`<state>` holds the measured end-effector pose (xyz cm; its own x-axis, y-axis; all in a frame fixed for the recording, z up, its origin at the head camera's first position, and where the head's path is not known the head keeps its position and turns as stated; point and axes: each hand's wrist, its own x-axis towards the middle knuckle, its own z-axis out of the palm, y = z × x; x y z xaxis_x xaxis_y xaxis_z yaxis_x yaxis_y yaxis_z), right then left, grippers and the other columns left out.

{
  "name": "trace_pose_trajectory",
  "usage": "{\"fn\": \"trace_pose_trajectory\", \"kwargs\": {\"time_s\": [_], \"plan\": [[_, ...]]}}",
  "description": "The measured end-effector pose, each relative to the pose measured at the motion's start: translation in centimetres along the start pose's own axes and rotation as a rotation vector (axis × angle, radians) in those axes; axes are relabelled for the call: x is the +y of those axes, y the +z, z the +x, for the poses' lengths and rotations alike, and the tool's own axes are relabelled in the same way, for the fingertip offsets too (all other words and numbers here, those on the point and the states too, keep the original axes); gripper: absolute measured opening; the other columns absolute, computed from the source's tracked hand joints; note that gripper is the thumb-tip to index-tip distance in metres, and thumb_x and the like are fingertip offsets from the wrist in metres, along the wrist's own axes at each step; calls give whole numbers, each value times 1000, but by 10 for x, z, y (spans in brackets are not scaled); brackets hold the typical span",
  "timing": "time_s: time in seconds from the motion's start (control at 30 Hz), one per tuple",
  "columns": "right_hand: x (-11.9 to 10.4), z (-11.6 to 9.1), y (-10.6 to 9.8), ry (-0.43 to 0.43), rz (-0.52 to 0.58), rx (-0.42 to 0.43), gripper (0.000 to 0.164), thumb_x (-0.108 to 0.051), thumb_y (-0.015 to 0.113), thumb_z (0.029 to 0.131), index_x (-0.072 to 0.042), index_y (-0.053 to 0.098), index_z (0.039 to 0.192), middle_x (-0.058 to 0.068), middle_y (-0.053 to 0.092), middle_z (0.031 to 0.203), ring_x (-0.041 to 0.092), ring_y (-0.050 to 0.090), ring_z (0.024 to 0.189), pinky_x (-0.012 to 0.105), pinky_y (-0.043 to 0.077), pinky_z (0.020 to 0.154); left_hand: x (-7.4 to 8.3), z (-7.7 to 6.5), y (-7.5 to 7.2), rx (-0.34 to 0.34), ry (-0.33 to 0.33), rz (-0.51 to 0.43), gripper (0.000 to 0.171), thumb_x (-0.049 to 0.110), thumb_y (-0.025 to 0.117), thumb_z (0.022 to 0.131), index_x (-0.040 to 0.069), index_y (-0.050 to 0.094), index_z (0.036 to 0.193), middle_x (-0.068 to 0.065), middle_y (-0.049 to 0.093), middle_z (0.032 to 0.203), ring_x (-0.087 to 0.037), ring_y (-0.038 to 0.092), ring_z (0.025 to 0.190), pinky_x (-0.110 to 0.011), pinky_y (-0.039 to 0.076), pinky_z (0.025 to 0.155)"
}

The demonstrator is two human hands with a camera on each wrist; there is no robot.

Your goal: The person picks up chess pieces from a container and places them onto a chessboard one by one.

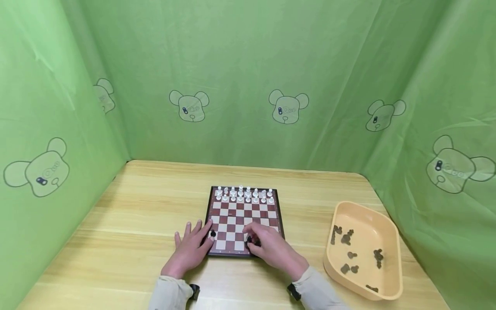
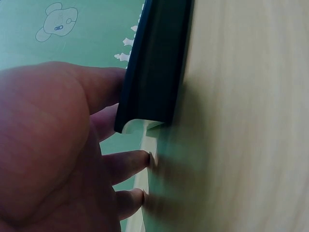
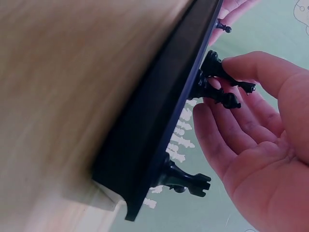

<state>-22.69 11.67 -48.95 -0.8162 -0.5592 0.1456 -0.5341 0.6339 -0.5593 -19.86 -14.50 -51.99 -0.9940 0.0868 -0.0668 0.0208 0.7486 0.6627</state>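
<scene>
On the bench [image 1: 155, 193], the person's right hand [image 1: 274, 250] pinches a black chess piece [image 3: 219, 71] at the near side of the chessboard [image 1: 230, 237], close beside another dark piece [image 3: 211, 91]. The left hand [image 1: 190, 252], fingers straight and spread, rests at the board's left edge near a black pawn [image 1: 213, 234]. White pieces [image 1: 241, 189] line the far rows; a peach tub [image 1: 398, 258] stands to the right.

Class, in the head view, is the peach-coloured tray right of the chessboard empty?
No: several dark chess pieces lie inside the peach-coloured tray.
</scene>
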Motion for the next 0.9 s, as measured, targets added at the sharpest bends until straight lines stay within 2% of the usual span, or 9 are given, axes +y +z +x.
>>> {"fn": "trace_pose_trajectory", "kwargs": {"time_s": [0.17,0.33,0.47,0.6,0.73,0.9], "plan": [[0,0,1,1,-22,-8,30,-8,75,93,-10,66,121,-3,68,98,12,63,89,31,59,81,-1,1,1,-2,-5,5,55,37,50,109,20,41,160,-24,27,166,-52,3,155,-74,-12,116],[-2,0,4,-7,-85,0,27,-10,75,93,-10,67,119,3,71,111,19,67,101,39,59,91,0,1,0,1,-2,2,55,37,50,109,19,41,160,-25,27,166,-53,4,154,-75,-12,116],[-3,2,5,7,-90,-7,26,-10,75,93,-12,68,118,4,72,116,21,68,107,42,57,96,-1,1,0,-1,-3,1,55,37,50,109,19,41,160,-25,27,166,-52,3,154,-74,-12,116],[-3,2,2,25,-55,-41,30,-11,76,93,-11,67,121,3,72,113,20,67,103,41,58,93,-1,0,0,-1,-1,1,55,36,50,109,19,41,160,-25,27,166,-53,4,154,-75,-12,116],[-4,-3,-5,63,-3,-45,38,-15,77,93,-10,65,128,4,70,116,20,66,105,44,57,95,0,-1,-1,-1,4,2,55,36,50,109,19,42,160,-26,28,165,-54,5,154,-76,-11,115],[-4,-14,-23,98,67,53,39,-16,77,92,-7,65,129,5,69,120,22,66,109,46,57,98,1,-1,-1,1,5,5,55,36,50,109,19,42,160,-26,28,165,-54,5,154,-76,-10,115]]}}
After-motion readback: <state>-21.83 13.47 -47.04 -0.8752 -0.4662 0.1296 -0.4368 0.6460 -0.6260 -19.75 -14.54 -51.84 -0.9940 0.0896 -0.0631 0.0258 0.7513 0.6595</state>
